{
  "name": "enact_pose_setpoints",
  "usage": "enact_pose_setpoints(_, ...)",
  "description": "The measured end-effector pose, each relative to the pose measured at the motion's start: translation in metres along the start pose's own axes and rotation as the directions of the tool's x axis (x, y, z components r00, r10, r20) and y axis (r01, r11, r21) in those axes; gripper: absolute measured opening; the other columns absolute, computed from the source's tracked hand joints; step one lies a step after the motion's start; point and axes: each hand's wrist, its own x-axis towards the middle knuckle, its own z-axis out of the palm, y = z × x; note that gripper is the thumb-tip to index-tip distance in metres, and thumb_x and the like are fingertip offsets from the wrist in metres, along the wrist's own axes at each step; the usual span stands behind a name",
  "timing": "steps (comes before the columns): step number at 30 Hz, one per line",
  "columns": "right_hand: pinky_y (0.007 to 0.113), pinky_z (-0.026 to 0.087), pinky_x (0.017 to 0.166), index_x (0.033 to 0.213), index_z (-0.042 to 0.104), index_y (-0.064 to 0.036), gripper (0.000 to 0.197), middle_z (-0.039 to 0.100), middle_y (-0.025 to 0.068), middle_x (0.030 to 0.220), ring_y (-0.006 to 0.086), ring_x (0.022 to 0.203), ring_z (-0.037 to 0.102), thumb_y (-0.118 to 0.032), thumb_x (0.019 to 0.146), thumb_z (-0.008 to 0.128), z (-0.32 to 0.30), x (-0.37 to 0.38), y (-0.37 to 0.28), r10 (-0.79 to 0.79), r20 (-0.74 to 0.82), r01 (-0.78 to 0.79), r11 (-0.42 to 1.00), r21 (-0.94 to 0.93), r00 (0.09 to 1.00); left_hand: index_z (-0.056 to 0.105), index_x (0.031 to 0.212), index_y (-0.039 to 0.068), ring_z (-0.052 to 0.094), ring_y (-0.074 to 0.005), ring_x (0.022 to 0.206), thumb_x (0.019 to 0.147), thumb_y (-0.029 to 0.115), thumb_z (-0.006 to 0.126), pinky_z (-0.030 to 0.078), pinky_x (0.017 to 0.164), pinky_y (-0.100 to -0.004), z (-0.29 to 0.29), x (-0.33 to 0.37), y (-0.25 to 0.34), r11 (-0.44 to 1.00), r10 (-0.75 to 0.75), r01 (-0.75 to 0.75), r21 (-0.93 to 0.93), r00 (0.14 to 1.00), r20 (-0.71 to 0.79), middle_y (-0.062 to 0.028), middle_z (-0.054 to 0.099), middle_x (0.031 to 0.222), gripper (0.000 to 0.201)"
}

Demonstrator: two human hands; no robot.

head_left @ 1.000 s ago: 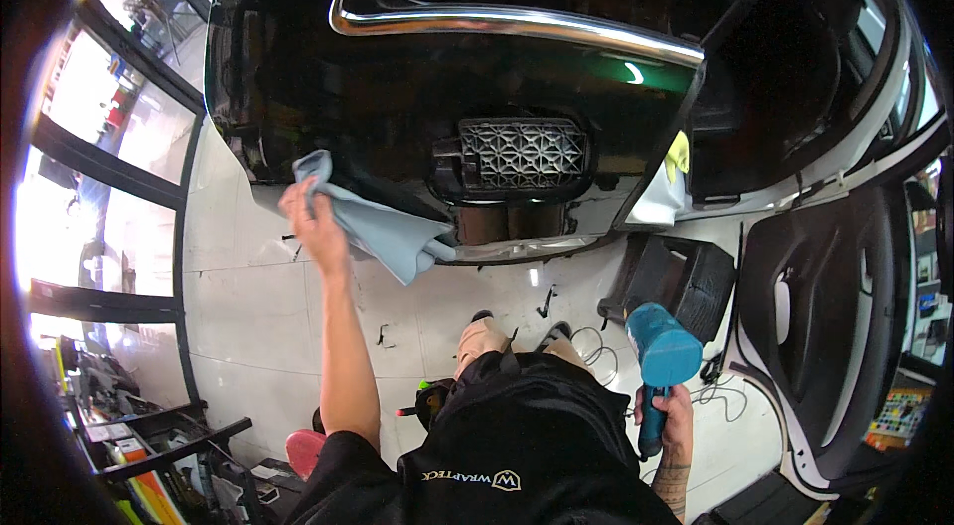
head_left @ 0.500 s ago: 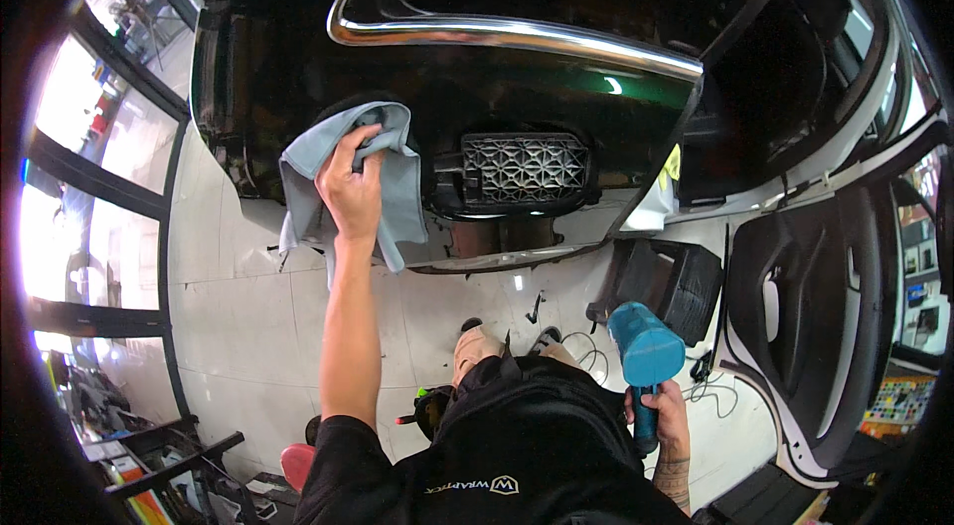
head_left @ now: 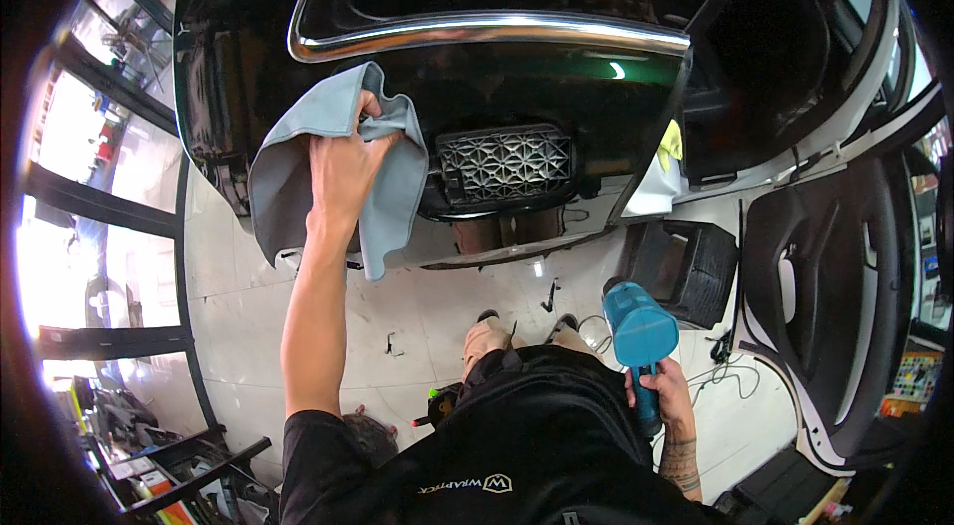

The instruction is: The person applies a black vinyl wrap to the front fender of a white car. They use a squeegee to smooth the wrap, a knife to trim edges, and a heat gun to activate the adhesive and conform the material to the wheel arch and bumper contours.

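My left hand [head_left: 343, 172] is closed on a blue-grey cloth [head_left: 393, 212], held against the glossy dark car body panel [head_left: 447, 93]. Loose folds of the cloth drape around the hand and hang below it. Just right of it, a flap with a ribbed inner face [head_left: 509, 165] stands out from the panel. My right hand [head_left: 668, 394] grips the handle of a teal heat gun [head_left: 644, 328] low at my right side, away from the car. Its nozzle end points toward the car.
A chrome trim strip [head_left: 517, 26] crosses the panel above the flap. At right a detached-looking door panel [head_left: 820, 297] stands beside a black box [head_left: 686, 272]. A cable [head_left: 730, 376] and small clips [head_left: 550, 297] lie on the tiled floor. Yellow and white material [head_left: 661, 177] hangs at the door opening.
The view has shifted slightly. My left hand has turned a little and the cloth has fanned out on its left. The heat gun stays in my right hand.
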Motion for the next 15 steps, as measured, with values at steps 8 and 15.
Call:
enact_pose_setpoints(8, 0.030, 0.052, 0.055, 0.109, 0.054, 0.0053, 0.041, 0.062, 0.0113, 0.081, 0.0185, 0.059, 0.060, -0.016, 0.075, 0.063, 0.000, 0.014, -0.009, 0.010, 0.047, -0.009, 1.000, -0.018, 0.999, 0.060, 0.099, 0.007, 0.057, -0.0329, 0.083, 0.067, 0.017, 0.080, 0.045, 0.079, -0.0421, 0.005, -0.005, -0.009, 0.989, 0.141, -0.140, 0.045, 0.990, -0.001, -0.0099, 0.060, 0.088, 0.038)
enact_pose_setpoints(15, 0.030, 0.051, 0.056, 0.110, 0.054, 0.0053, 0.042, 0.062, 0.0110, 0.082, 0.0183, 0.058, 0.060, -0.016, 0.075, 0.064, -0.003, 0.013, -0.011, 0.015, 0.037, -0.015, 1.000, -0.008, 0.999, 0.064, 0.108, 0.002, 0.062, -0.0353, 0.089, 0.070, 0.020, 0.080, 0.048, 0.083, -0.0446, 0.018, -0.010, -0.026, 0.921, 0.361, -0.358, 0.152, 0.933, 0.010, -0.0147, 0.065, 0.097, 0.045)
